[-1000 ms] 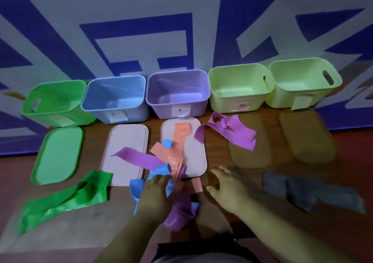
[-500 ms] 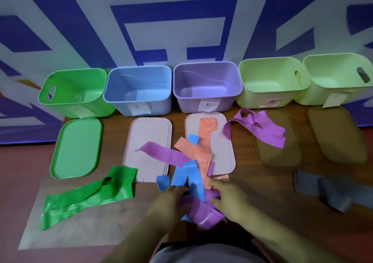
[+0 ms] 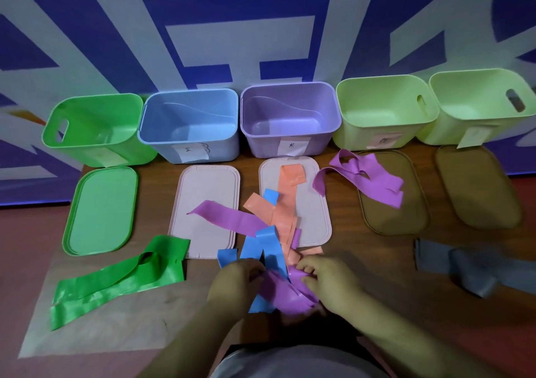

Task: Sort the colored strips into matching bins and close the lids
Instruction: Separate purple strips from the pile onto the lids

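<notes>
Five open bins stand in a row at the back: green (image 3: pixel 95 134), blue (image 3: pixel 188 128), purple (image 3: pixel 290 122) and two pale green ones (image 3: pixel 383 114) (image 3: pixel 481 108). A tangled pile of purple (image 3: pixel 229 216), orange (image 3: pixel 285 206) and blue strips (image 3: pixel 262 247) lies on and in front of the two pink lids (image 3: pixel 203 192) (image 3: pixel 314 203). My left hand (image 3: pixel 235 282) and my right hand (image 3: pixel 327 279) both grip a bunched purple strip (image 3: pixel 287 293) at the near end of the pile.
A green strip (image 3: pixel 116 279) lies at the left below the green lid (image 3: pixel 101 209). Another purple strip (image 3: pixel 368 177) lies across a brown lid (image 3: pixel 397 218); a second brown lid (image 3: pixel 478 189) is at the right. Grey strips (image 3: pixel 458 267) lie at the right.
The view shifted, sliding the scene to the right. My right hand moved in from the right and took hold of the purple strip beside my left hand.
</notes>
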A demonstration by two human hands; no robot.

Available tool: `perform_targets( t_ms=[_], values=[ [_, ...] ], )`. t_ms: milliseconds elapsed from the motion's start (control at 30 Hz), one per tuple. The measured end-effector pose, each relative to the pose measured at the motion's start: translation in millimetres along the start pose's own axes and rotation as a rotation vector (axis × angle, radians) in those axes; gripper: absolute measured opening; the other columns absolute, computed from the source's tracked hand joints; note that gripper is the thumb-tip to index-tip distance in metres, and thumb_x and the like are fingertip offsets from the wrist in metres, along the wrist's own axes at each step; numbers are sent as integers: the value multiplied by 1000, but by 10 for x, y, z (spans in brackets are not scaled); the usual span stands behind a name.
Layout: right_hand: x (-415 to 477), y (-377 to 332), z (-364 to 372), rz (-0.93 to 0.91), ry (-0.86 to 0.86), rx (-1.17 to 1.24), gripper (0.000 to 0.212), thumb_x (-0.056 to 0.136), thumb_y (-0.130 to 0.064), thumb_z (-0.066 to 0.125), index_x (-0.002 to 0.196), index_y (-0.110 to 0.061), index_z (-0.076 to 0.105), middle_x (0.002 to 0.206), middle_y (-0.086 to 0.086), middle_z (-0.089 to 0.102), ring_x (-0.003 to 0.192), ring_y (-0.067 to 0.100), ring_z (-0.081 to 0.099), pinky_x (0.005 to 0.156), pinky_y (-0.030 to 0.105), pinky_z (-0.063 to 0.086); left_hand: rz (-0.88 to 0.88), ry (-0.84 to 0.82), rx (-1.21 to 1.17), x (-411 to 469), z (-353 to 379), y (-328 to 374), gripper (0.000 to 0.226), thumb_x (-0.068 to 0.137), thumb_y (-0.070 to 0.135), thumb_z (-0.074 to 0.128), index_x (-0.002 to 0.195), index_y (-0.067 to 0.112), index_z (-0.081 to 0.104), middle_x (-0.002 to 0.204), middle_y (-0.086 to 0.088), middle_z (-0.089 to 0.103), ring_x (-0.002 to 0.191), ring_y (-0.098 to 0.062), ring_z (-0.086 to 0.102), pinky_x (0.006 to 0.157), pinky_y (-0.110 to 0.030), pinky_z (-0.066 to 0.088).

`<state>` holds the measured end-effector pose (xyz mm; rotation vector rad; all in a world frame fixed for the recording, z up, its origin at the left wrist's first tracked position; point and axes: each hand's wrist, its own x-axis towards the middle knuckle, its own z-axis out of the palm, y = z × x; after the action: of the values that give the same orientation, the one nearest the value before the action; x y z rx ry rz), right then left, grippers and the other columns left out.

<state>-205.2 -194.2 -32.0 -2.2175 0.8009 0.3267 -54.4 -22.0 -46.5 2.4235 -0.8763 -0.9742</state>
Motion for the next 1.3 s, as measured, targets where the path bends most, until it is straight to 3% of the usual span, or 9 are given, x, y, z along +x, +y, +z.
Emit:
perform_targets(
  t_ms=[233, 333, 400, 533, 600, 733, 1067, 1167, 1300],
  values=[
    [-6, -33, -404, 0, 45, 144, 13, 81, -24, 74, 92, -31, 74, 85, -10, 71, 78, 8, 65, 69, 19, 52, -74, 193, -409, -54, -243, 386, 4, 85, 21, 75, 82, 23, 73, 73, 12, 74, 68, -4, 69, 63, -18, 52],
    [24, -27, -613, 11, 91, 210, 8, 81, -30, 76, 85, -36, 72, 82, -12, 69, 77, 3, 64, 62, 10, 44, -71, 207, -536, -24, -329, 575, 4, 87, 23, 74, 83, 21, 74, 74, 2, 75, 70, -21, 72, 63, -30, 59],
    [58, 22, -727, 8, 132, 267, 13, 79, -30, 77, 78, -40, 70, 76, -13, 68, 70, 1, 62, 65, 18, 49, -63, 233, -543, 28, -346, 685, 6, 88, 24, 73, 82, 23, 73, 75, 0, 75, 74, -24, 72, 67, -38, 60],
    [88, 145, -969, 26, 224, 313, 7, 79, -25, 79, 82, -28, 73, 74, -6, 70, 69, 12, 63, 67, 28, 51, -27, 301, -471, 161, -357, 939, 6, 88, 24, 72, 82, 25, 74, 76, 5, 73, 68, -5, 65, 57, -14, 49],
    [111, 253, -1102, 41, 250, 316, 14, 80, -18, 78, 89, -27, 73, 80, -6, 70, 75, 13, 65, 69, 22, 51, -4, 292, -452, 231, -350, 1083, 5, 89, 23, 71, 85, 24, 74, 78, 6, 72, 67, -4, 63, 55, -9, 46],
    [209, 483, -1371, 79, 295, 295, 20, 81, -18, 77, 91, -33, 70, 80, -13, 67, 73, 2, 61, 63, 6, 43, 55, 224, -450, 439, -289, 1369, 9, 90, 18, 69, 86, 23, 74, 78, 9, 72, 67, 5, 61, 57, -9, 45],
    [572, 997, -2026, 137, 442, 299, 18, 81, -14, 77, 91, -27, 70, 74, -13, 63, 69, 2, 60, 72, 24, 49, 159, 159, -470, 1212, -92, 2142, 6, 86, 18, 73, 81, 21, 73, 65, 15, 70, 58, 8, 58, 59, -12, 44],
    [696, 1109, -2156, 171, 458, 249, 19, 81, -20, 76, 100, -22, 73, 83, -8, 67, 79, 11, 65, 78, 31, 55, 183, 156, -466, 1417, -105, 2269, 9, 85, 18, 73, 94, 19, 73, 80, 9, 75, 70, -2, 66, 70, -21, 53],
    [759, 1158, -2168, 246, 373, -13, 30, 80, -38, 70, 108, -27, 69, 107, -1, 64, 102, 23, 62, 86, 31, 51, 187, 224, -376, 1469, -158, 2184, 13, 86, 18, 70, 94, 27, 69, 79, 13, 71, 69, 5, 63, 66, -10, 44]
  ],
)
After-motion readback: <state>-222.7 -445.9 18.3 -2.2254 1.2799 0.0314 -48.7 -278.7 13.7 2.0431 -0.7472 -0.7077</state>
